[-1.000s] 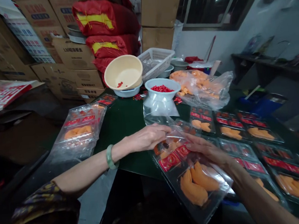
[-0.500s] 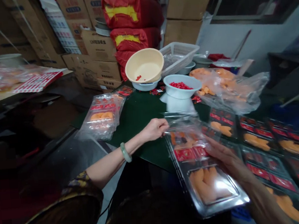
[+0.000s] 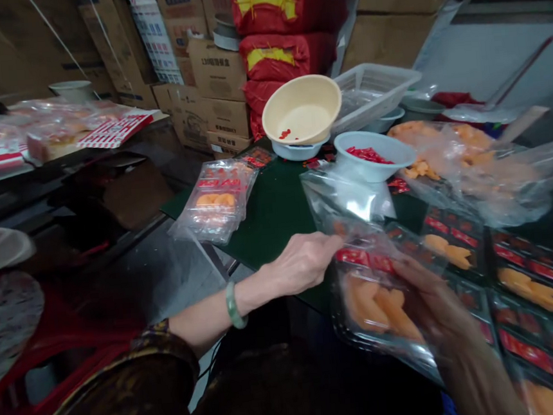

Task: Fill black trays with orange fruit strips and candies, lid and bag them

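Operator, your left hand (image 3: 301, 263) had its fingers (image 3: 333, 244) together on the edge of a clear plastic bag (image 3: 340, 195), while your right hand (image 3: 435, 306) was too blurred to tell whether its fingers were clamped. The bagged tray of orange pieces (image 3: 375, 308), right of centre, had tilted more steeply than in the earlier view. Upper centre, a pale blue bowl (image 3: 365, 167) held red pieces (image 3: 367, 155), and a cream basin (image 3: 302, 111), tipped on a second bowl (image 3: 295, 151), held a few more (image 3: 284, 134).

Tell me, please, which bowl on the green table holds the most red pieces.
The pale blue bowl holds a heap of red pieces; the cream bowl has only a few.
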`<state>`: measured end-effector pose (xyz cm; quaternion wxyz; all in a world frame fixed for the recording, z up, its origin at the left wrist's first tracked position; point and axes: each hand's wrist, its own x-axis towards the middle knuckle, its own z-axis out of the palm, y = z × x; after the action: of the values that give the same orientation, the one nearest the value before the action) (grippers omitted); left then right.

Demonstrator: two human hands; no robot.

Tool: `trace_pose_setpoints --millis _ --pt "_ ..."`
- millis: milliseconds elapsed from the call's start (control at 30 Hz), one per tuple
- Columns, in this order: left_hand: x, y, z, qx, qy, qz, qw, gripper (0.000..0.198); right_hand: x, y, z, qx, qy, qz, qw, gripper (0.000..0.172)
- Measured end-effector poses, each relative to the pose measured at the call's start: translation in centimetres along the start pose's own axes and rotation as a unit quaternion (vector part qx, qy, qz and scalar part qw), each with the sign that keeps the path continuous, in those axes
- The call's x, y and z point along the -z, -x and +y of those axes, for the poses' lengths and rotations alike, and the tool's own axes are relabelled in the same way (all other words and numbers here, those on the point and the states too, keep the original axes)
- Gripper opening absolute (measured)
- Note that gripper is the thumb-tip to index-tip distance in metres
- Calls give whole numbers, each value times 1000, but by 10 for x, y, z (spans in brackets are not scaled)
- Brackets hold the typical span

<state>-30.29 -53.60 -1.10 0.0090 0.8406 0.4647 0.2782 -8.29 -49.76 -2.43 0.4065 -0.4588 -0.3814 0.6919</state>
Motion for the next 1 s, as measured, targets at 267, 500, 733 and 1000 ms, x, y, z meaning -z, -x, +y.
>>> trace_pose_setpoints --millis 267,500,733,1000 --pt "-21 20 -41 277 257 182 908 12 -68 -51 -2 8 113 111 987 9" --pt "-48 31 -98 388 60 136 909 12 -96 -98 10 -14 329 41 943 61" --pt "-40 40 -99 349 -69 29 934 18 -82 -60 35 174 698 -214 661 98" --pt "-27 26 -89 202 -138 -95 965 16 -96 -92 51 302 718 -77 623 48"
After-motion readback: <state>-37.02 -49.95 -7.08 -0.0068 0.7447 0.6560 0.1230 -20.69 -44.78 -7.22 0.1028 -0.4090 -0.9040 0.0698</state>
